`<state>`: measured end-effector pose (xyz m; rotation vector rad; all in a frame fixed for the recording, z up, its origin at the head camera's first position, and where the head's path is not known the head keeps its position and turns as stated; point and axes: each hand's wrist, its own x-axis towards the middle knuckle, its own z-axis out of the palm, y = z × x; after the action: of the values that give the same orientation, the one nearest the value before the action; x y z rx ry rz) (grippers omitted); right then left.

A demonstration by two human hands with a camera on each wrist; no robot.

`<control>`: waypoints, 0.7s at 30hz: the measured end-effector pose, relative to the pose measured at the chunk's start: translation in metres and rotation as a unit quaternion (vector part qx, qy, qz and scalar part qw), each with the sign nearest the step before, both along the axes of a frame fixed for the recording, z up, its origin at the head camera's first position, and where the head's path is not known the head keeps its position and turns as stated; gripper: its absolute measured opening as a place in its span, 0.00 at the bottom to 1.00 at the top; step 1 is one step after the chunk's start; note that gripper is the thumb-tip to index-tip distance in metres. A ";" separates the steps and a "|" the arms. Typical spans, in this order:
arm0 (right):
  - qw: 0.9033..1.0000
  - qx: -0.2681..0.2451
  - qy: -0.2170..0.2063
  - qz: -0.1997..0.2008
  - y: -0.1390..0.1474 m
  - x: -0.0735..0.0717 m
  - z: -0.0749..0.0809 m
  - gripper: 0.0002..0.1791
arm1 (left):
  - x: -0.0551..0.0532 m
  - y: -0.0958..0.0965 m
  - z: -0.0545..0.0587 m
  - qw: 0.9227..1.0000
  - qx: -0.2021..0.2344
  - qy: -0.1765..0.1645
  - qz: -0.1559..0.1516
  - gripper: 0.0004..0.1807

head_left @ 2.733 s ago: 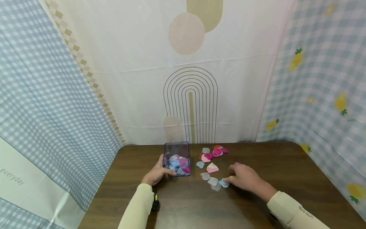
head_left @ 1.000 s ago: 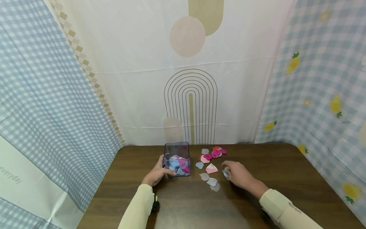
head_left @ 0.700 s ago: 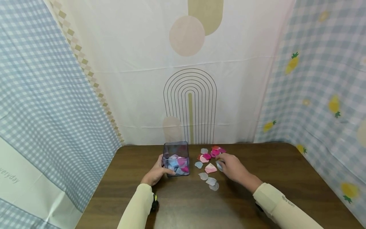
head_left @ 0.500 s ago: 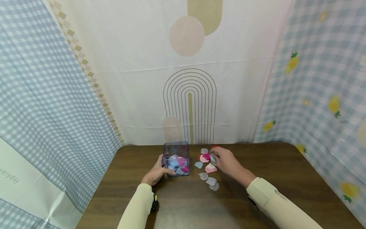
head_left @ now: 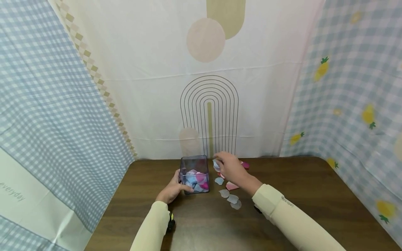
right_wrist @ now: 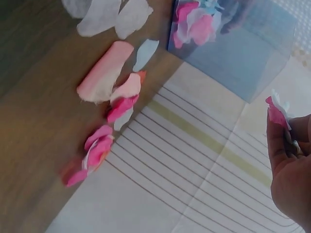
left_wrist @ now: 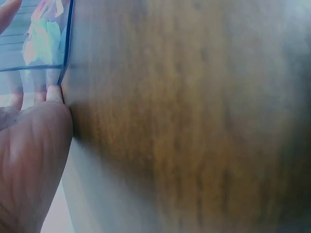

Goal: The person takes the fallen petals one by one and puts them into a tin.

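Observation:
My left hand (head_left: pixel 171 191) grips the clear bluish plastic box (head_left: pixel 193 161) at its left side, thumb across the front and fingers along the wall. Blue, pink and magenta artificial flower petals (head_left: pixel 196 179) fill its lower part. Raised over the table, just right of the box, my right hand (head_left: pixel 233 169) pinches a light blue petal (head_left: pixel 216 165). The right wrist view shows a pink petal (right_wrist: pixel 276 112) against a pale one between those fingertips. Below the right hand lie a light blue petal (head_left: pixel 219 181) and a pink petal (head_left: pixel 231 186), partly covered.
Several whitish petals (head_left: pixel 232 199) lie on the brown wooden table (head_left: pixel 201 226), nearer the front. Magenta petals (head_left: pixel 245 165) lie at the back, partly hidden by the right hand. A white patterned cloth (head_left: pixel 150 115) hangs behind, with checked cloths at both sides.
My right hand picked the light blue petal off the table, then moved back and left over the pink petals to near the box. The left hand and box have stayed in place.

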<state>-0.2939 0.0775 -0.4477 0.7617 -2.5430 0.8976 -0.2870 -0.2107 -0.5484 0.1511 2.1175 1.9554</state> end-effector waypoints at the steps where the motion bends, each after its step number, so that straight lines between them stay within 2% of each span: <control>1: 1.000 0.000 -0.002 0.001 -0.001 0.000 -0.001 0.11 | 0.000 0.000 0.000 1.000 0.001 0.001 0.000 0.56; 6: 1.000 0.003 -0.024 0.000 -0.004 0.000 -0.005 0.12 | 0.000 0.002 -0.001 1.000 0.003 -0.006 0.003 0.56; 16: 1.000 -0.021 0.015 -0.001 -0.010 -0.010 0.000 0.11 | 0.000 0.001 0.002 1.000 -0.004 0.002 0.001 0.58; 21: 0.998 -0.062 0.023 0.002 -0.021 -0.016 0.003 0.12 | 0.001 0.001 0.001 1.000 0.000 -0.001 0.006 0.58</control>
<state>-0.3097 0.0568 -0.4444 0.7413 -2.4218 1.0156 -0.2860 -0.2099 -0.5473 0.1356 2.1214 1.9619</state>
